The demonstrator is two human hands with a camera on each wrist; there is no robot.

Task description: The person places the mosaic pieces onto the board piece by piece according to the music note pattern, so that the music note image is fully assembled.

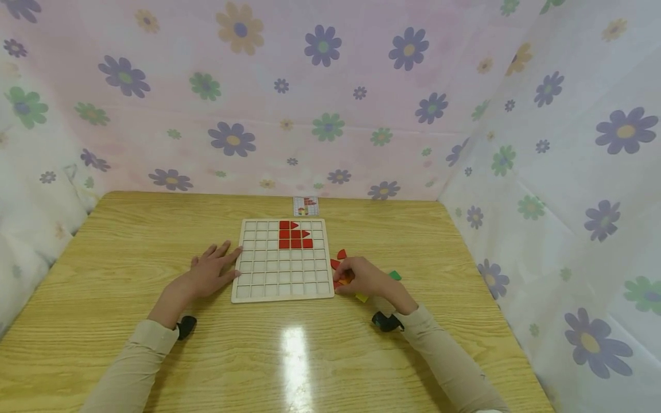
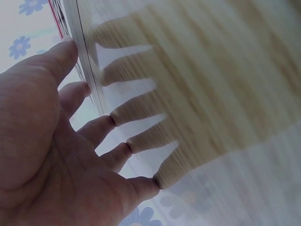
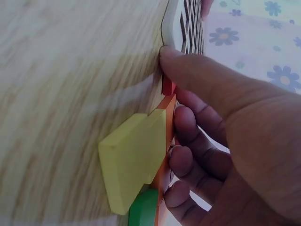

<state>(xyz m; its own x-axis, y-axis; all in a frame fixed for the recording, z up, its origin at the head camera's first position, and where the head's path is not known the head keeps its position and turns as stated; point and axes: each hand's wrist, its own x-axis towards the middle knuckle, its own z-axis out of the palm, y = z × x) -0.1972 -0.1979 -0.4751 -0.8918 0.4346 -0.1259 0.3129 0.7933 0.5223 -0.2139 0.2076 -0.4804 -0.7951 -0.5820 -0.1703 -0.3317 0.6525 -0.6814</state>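
A pale wooden grid board lies on the table, with several red squares and two red pointed pieces set in its upper cells. Spread along the board's left side is my left hand, thumb and index finger at the rim and the other fingertips on the tabletop. My right hand, fingers curled, pinches a small red piece between thumb and index finger beside the board's lower right corner. Yellow pieces, an orange piece and a green piece lie by its fingers, partly hidden.
A small printed card with a coloured pattern lies behind the board. More red pieces sit right of the board. Flowered cloth hangs round the back and sides of the wooden table.
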